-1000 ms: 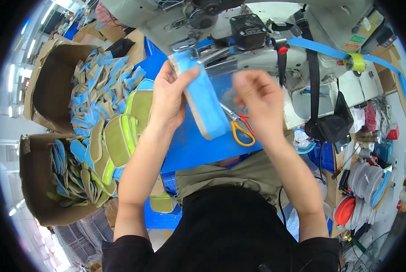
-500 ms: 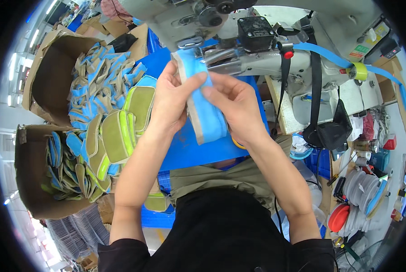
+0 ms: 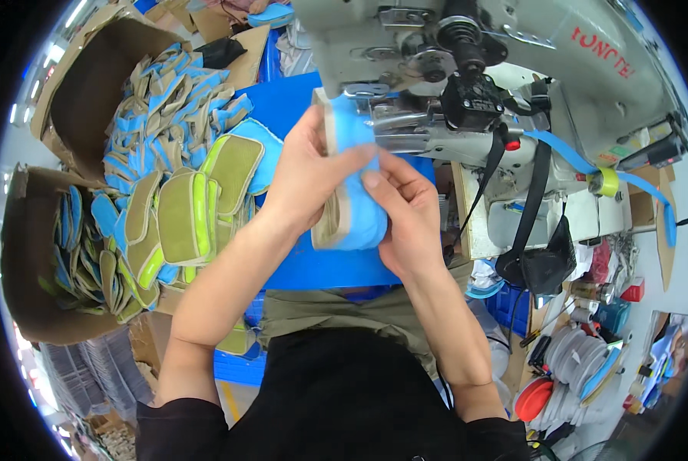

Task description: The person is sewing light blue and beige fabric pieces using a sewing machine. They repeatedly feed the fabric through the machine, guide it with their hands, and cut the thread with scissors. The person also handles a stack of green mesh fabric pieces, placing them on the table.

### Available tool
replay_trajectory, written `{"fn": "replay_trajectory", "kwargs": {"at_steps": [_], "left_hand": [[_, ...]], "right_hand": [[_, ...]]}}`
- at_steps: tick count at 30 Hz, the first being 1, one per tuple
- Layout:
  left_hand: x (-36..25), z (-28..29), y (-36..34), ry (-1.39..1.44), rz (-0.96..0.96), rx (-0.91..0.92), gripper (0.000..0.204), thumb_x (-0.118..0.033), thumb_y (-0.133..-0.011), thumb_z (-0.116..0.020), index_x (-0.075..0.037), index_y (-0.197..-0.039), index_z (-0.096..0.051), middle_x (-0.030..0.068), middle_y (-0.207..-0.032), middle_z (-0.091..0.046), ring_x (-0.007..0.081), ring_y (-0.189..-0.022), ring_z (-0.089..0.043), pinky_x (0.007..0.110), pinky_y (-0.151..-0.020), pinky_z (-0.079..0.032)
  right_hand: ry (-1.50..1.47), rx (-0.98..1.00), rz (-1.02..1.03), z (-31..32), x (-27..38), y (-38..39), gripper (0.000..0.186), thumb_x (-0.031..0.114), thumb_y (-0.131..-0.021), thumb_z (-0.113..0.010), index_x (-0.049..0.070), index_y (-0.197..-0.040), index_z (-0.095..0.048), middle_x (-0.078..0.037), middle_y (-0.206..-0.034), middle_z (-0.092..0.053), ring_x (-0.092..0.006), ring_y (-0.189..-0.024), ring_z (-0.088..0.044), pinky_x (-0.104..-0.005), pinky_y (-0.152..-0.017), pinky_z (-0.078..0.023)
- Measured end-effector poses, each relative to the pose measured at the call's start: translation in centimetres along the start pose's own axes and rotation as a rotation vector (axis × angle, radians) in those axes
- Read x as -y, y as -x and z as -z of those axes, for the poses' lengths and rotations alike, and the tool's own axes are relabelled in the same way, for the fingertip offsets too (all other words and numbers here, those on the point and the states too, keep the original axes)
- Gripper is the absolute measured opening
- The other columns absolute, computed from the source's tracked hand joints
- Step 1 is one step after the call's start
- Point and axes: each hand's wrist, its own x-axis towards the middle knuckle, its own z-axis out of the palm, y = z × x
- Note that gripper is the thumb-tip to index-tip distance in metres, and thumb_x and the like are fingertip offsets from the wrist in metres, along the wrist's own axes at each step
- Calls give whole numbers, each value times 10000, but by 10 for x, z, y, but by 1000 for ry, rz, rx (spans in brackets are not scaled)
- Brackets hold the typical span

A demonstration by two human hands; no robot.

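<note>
The left hand (image 3: 307, 173) and right hand (image 3: 410, 211) pinch a blue-and-beige fabric strip (image 3: 365, 224) between them. Its layers could shift if either pinch loosens, and either hand could get hurt if the sewing machine (image 3: 528, 61) just beyond them runs. Up and right of the hands, its casing bears red lettering (image 3: 603, 52).

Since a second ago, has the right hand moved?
Yes: against the sewing machine, the right hand has moved left, onto the blue-and-beige strip.
</note>
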Motion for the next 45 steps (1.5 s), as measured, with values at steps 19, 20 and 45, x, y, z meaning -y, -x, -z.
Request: {"fn": "replay_trajectory", "kwargs": {"at_steps": [19, 20, 45], "left_hand": [[-2, 6, -11, -13, 35, 20, 482, 4, -868, -775, -17, -1287, -538, 71, -1110, -696, 130, -968, -687, 303, -836, -576], [-3, 7, -12, -15, 45, 20, 490, 4, -864, -778, -16, -1291, -539, 74, -1116, -696, 133, -969, -687, 307, -838, -575], [9, 38, -26, 146, 163, 108, 227, -269, -966, -722, -57, -1038, -683, 18, -893, -703, 106, -764, -664, 284, -689, -539]], "right_hand": [[-42, -24, 27, -5, -1, -12, 305, 77, -985, -699, -35, -1265, -653, -71, -1081, -730, -106, -957, -680, -257, -853, -535], [-31, -25, 23, -2, -3, -14, 279, 82, -995, -686, -23, -1252, -661, -74, -1109, -732, -118, -987, -687, -276, -885, -538], [1635, -774, 690, 162, 538, -63, 489, 338, -970, -719, -15, -1306, -682, -91, -1102, -733, -162, -1028, -657, -293, -952, -482]]}}
